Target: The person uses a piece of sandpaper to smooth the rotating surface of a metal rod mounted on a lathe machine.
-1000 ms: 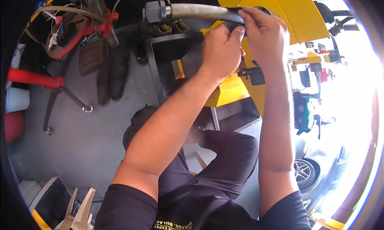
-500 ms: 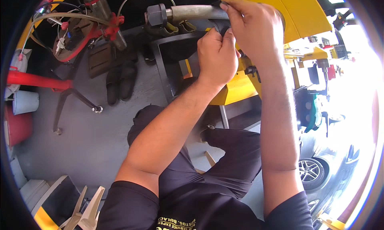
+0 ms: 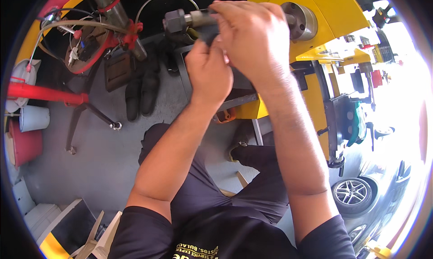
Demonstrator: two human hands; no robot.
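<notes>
Left hand: closing, with the thumb pressing on the curled fingers; the left hand (image 3: 209, 72) is pinching the lower end of a dark strip (image 3: 208, 32).
Right hand: bending over the metal shaft (image 3: 198, 19) from above; the right hand (image 3: 255, 38) is seemingly pinching the strip's upper end, though blur is softening the fingertips.
Dark strip: hanging at the shaft, just beside the hex-shaped end (image 3: 175, 21).
Shaft: projecting leftward from the round flange (image 3: 300, 22) on the yellow machine (image 3: 331, 11).
Change: both hands are now working well to the left of where they were a second ago, near the hex-shaped end; the flange is showing more fully. I am judging that the strip is being drawn along the shaft, so contact is now falling on its outer stretch.
Hidden: the right hand is covering the shaft's middle; the strip's far side is staying out of sight.
Cut off: glare is washing out the right edge.
</notes>
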